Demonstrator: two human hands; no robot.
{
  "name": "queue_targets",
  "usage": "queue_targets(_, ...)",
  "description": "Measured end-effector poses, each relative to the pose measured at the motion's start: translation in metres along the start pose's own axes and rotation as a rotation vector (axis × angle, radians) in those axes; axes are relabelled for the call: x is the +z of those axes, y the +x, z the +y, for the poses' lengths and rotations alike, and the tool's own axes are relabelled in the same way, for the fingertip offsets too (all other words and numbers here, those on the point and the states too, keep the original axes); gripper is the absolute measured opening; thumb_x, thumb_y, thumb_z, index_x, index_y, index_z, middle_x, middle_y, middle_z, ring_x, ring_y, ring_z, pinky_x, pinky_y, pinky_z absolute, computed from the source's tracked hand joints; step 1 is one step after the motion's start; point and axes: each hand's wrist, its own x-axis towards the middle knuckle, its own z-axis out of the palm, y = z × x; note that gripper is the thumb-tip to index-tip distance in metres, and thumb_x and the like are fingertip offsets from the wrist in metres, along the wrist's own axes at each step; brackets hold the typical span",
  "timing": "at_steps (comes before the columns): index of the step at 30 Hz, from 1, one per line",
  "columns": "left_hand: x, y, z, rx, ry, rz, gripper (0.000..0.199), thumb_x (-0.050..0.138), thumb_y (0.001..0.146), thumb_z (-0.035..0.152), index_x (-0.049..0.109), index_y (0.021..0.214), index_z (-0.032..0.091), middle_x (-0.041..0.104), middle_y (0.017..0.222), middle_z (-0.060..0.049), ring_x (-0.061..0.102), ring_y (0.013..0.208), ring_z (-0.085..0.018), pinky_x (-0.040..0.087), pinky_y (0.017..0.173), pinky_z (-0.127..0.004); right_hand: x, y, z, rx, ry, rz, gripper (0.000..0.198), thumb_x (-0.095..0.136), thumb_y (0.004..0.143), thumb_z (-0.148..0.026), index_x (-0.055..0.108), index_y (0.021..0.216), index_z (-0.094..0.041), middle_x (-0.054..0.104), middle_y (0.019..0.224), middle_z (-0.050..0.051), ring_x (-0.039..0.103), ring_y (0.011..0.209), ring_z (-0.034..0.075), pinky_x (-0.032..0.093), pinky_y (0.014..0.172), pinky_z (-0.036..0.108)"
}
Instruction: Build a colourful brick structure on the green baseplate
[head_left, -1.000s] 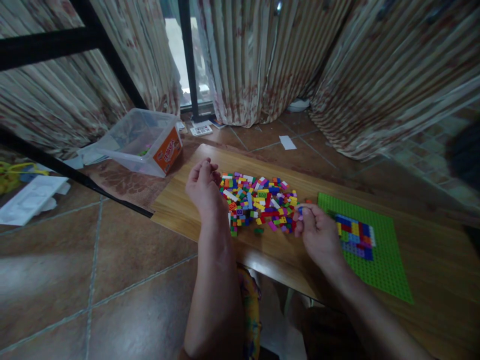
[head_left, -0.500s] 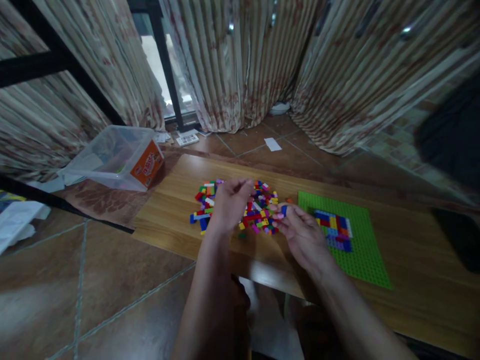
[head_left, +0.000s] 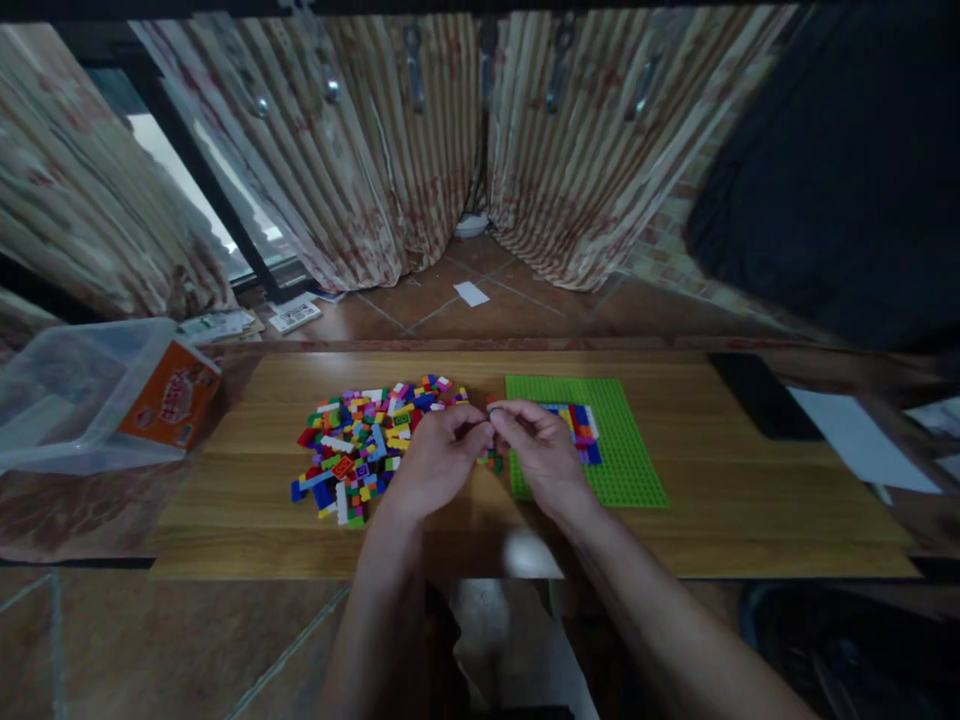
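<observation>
Head view: hands [head_left: 435, 460] [head_left: 544, 455] meet between loose bricks [head_left: 379, 440] and green baseplate [head_left: 622, 460]

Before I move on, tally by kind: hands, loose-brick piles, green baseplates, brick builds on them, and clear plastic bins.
Hands: 2 (left hand, right hand)
Loose-brick pile: 1, partly hidden by the left hand
Green baseplate: 1
Brick build: 1, partly hidden by the right hand
Clear plastic bin: 1
Total: 6

small piece [head_left: 492, 409] at right hand [head_left: 541, 452] too tiny to identify; block patch [head_left: 589, 432] part-hidden behind same hand; plastic box [head_left: 105, 400] cut off by left edge.
</observation>
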Motion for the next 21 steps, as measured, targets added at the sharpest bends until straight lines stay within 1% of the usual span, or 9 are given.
queue_targets(3,0.004,-0.001,0.007,-0.049,-0.015,-0.072,0.018,0.065,0.080,0.031,0.069,0.071,0.016,0.062,0.064,-0.003,0.051,0.055,-0.011,0.039,0.050,-0.020,-0.009,-0.002,-0.006,0.084,0.070,-0.043,0.024,0.079,0.066,-0.041,0.073,0.076,-0.020,0.066,0.065,-0.003,0.056,0.058,0.011,0.046,0.057,0.025)
queue_targets(5,0.008,-0.001,0.010,-0.088,-0.022,-0.131,0.020,0.064,0.081,0.033,0.068,0.075,0.015,0.062,0.065,-0.002,0.052,0.057,-0.010,0.040,0.053,-0.020,-0.016,-0.004,-0.011,0.138,0.133,-0.070,0.025,0.081,0.065,-0.041,0.073,0.077,-0.020,0.068,0.068,-0.001,0.056,0.059,0.010,0.047,0.057,0.025)
queue_targets(7,0.008,-0.001,0.010,-0.111,0.000,-0.155,0.022,0.063,0.082,0.035,0.067,0.078,0.014,0.061,0.066,-0.001,0.051,0.057,-0.009,0.041,0.054,-0.020,-0.026,-0.006,-0.016,0.171,0.181,-0.077,0.025,0.082,0.064,-0.040,0.073,0.076,-0.020,0.068,0.069,-0.002,0.056,0.058,0.009,0.049,0.057,0.024)
queue_targets(8,0.007,0.000,0.009,-0.115,0.030,-0.144,0.023,0.062,0.082,0.036,0.066,0.078,0.014,0.061,0.065,0.000,0.051,0.057,-0.009,0.041,0.054,-0.020,-0.032,-0.006,-0.019,0.177,0.194,-0.064,0.025,0.083,0.063,-0.039,0.073,0.076,-0.020,0.067,0.069,-0.002,0.055,0.058,0.009,0.050,0.057,0.024)
queue_targets(10,0.000,0.002,0.004,-0.111,0.119,-0.077,0.023,0.060,0.082,0.035,0.065,0.077,0.013,0.059,0.063,0.001,0.049,0.056,-0.009,0.039,0.053,-0.019,-0.047,-0.004,-0.025,0.169,0.195,-0.003,0.024,0.085,0.061,-0.036,0.073,0.076,-0.021,0.065,0.067,-0.003,0.055,0.055,0.007,0.051,0.055,0.022)
queue_targets(13,-0.020,0.003,-0.005,-0.103,0.313,0.034,0.022,0.058,0.081,0.033,0.065,0.073,0.014,0.058,0.060,0.002,0.047,0.054,-0.009,0.035,0.050,-0.020,-0.073,0.002,-0.032,0.118,0.177,0.104,0.024,0.085,0.061,-0.036,0.072,0.075,-0.022,0.063,0.063,-0.004,0.056,0.053,0.007,0.051,0.053,0.020)
queue_targets(17,-0.042,0.001,-0.012,-0.123,0.502,0.119,0.017,0.057,0.078,0.028,0.067,0.076,0.014,0.063,0.062,0.001,0.055,0.058,-0.012,0.040,0.054,-0.021,-0.105,0.007,-0.035,0.019,0.077,0.216,0.020,0.084,0.062,-0.032,0.072,0.075,-0.022,0.064,0.062,-0.004,0.059,0.052,0.008,0.053,0.052,0.020)
queue_targets(19,-0.043,0.000,-0.014,-0.137,0.551,0.145,0.015,0.057,0.075,0.024,0.067,0.077,0.014,0.066,0.066,0.000,0.058,0.061,-0.014,0.042,0.056,-0.022,-0.116,0.007,-0.034,-0.009,0.018,0.265,0.020,0.083,0.063,-0.031,0.072,0.078,-0.022,0.066,0.065,-0.003,0.062,0.055,0.009,0.054,0.053,0.021)
queue_targets(21,-0.038,0.000,-0.014,-0.118,0.582,0.137,0.012,0.055,0.073,0.020,0.066,0.075,0.015,0.067,0.067,-0.001,0.059,0.063,-0.014,0.042,0.057,-0.022,-0.125,0.006,-0.033,0.006,-0.033,0.286,0.021,0.082,0.063,-0.030,0.073,0.080,-0.022,0.068,0.068,-0.002,0.065,0.058,0.011,0.056,0.056,0.023)
